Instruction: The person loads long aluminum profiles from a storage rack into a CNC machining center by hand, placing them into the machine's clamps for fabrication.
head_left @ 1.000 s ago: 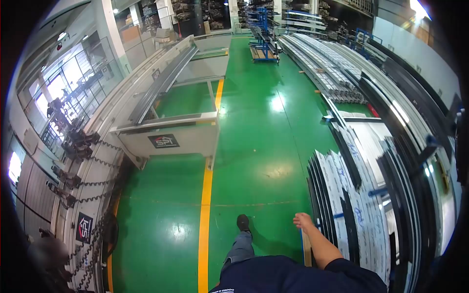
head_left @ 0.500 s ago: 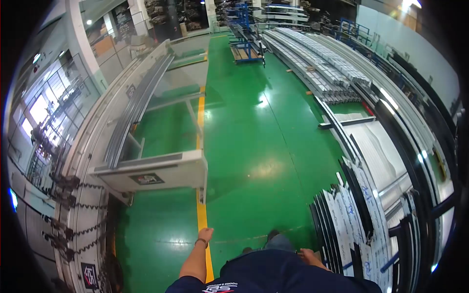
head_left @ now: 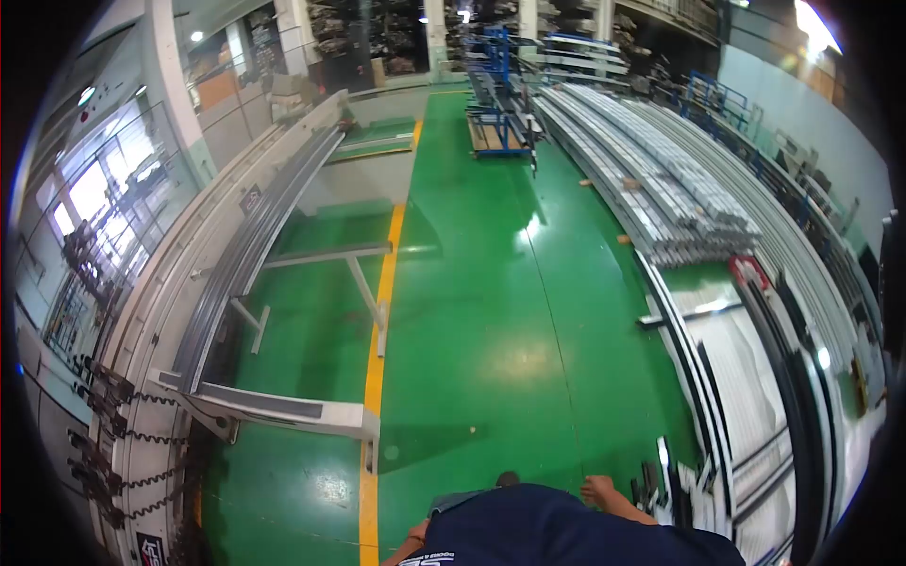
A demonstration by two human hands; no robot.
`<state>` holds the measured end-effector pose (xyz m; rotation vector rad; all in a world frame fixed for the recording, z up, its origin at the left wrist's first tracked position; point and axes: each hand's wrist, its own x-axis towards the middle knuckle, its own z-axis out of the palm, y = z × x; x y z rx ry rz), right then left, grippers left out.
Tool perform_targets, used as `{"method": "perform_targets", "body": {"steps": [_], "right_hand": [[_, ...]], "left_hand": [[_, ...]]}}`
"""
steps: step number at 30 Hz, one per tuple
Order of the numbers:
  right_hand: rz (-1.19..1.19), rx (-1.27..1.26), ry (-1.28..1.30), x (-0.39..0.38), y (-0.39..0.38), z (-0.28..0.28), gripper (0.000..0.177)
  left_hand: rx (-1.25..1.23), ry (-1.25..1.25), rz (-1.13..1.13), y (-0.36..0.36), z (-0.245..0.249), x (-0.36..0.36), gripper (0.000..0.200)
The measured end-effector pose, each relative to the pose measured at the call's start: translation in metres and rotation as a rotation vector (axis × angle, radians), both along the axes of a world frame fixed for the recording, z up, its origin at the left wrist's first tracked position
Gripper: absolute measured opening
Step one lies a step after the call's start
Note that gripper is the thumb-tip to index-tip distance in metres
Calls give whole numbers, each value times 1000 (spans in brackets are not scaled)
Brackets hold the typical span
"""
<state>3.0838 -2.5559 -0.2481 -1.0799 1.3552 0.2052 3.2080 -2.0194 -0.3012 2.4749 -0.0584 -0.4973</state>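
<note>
My right hand (head_left: pixel 597 490) swings forward at the lower right of my body, fingers curled in with nothing visible in them. It is nearest to a rack of long upright-edged profiles (head_left: pixel 665 486), apart from them. Low beside my dark shirt (head_left: pixel 566 528) is my left hand (head_left: pixel 415 536), partly hidden at the frame's bottom; its fingers cannot be made out. A shoe tip (head_left: pixel 509 478) shows ahead of the shirt on the green floor (head_left: pixel 481 377).
Long grey profiles (head_left: pixel 255 245) lie on a white machine frame (head_left: pixel 311 407) to the left, beside a yellow floor line (head_left: pixel 375 377). Stacked silver profiles (head_left: pixel 661 179) fill the right side. A blue rack trolley (head_left: pixel 500 132) stands ahead.
My view has moved forward along the aisle, bringing the machine frame and stacked profiles nearer. My left hand has swung back and down; my right hand has come forward.
</note>
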Motion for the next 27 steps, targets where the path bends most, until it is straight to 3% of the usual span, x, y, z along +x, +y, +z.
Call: {"method": "perform_targets", "body": {"steps": [1,3,6,8,11,15,17,18,20,22,27], "right_hand": [[28,-36,-9,44,-30,-1,33],[418,-84,-19,126,-106,-19,35],[385,-182,-96,265,-122,70,41],[352,-189,-190,352,-146,73,41],[308,-152,-315,450,-147,77,41],[307,-63,-210,519,-138,37,42],[268,98,-178,519,-152,-24,41],[259,211,-201,516,-168,-68,41],[269,-48,87,548,-123,39,38],[370,-71,103,575,-124,42,38],[764,-221,75,680,-164,13,40]], "left_hand": [[-8,111,77,-8,4,12,66],[25,368,169,-28,0,53,66],[-24,366,200,-59,-10,120,66],[-85,213,183,-82,-15,173,66],[-92,490,390,-107,-11,251,63],[138,344,-47,-114,-19,386,61],[180,279,-238,-119,-15,465,59],[145,281,-215,-130,-9,505,58],[-147,581,247,-147,-17,589,50],[-235,730,412,-162,18,667,49],[-486,354,554,-215,79,848,41]]}}
